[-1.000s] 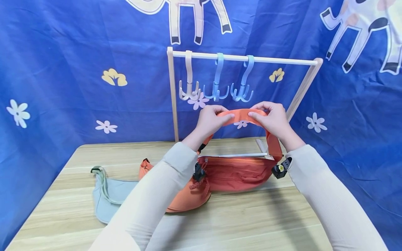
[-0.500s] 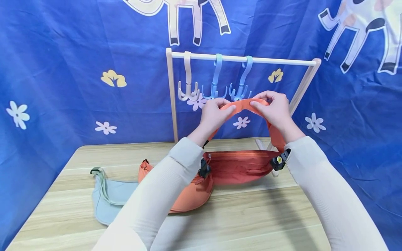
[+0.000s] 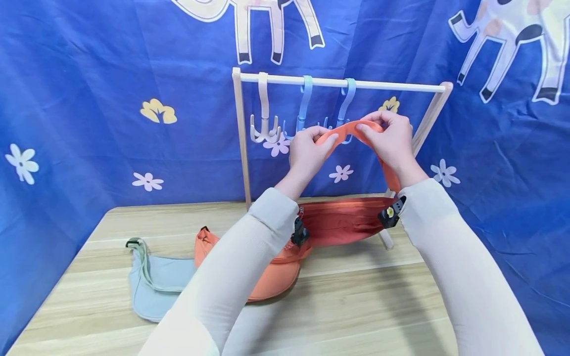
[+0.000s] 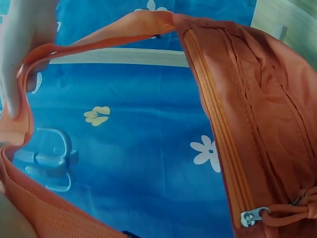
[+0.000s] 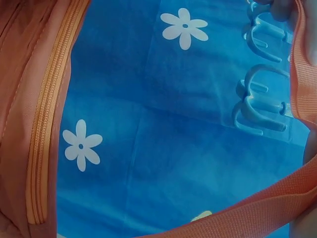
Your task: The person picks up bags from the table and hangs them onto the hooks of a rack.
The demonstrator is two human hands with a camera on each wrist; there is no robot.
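A red-orange zippered bag [image 3: 345, 222] hangs by its orange strap [image 3: 348, 129], held up in front of the rack. My left hand [image 3: 306, 152] pinches the top of the strap from the left, thumb toward me. Close beside it, my right hand [image 3: 394, 141] pinches the same strap from the right. The raised loop overlaps the lower prongs of the right blue hook [image 3: 347, 96] in the head view. In the left wrist view the zipper pull [image 4: 253, 216] dangles at the bag's edge. Through the loop, the right wrist view shows blue hook prongs [image 5: 262, 99].
A white rail [image 3: 392, 86] on wooden posts carries a beige hook [image 3: 264, 101] and a middle blue hook [image 3: 305, 101]. An orange bag [image 3: 276, 282] lies on the wooden table [image 3: 356, 306], partly behind my left sleeve. Left of it lies a pale blue bag [image 3: 153, 289].
Both hands have risen with the strap, bringing its top up to the blue hooks' prongs. The red-orange bag has lifted and moved toward the rack. The bags on the table have stayed put.
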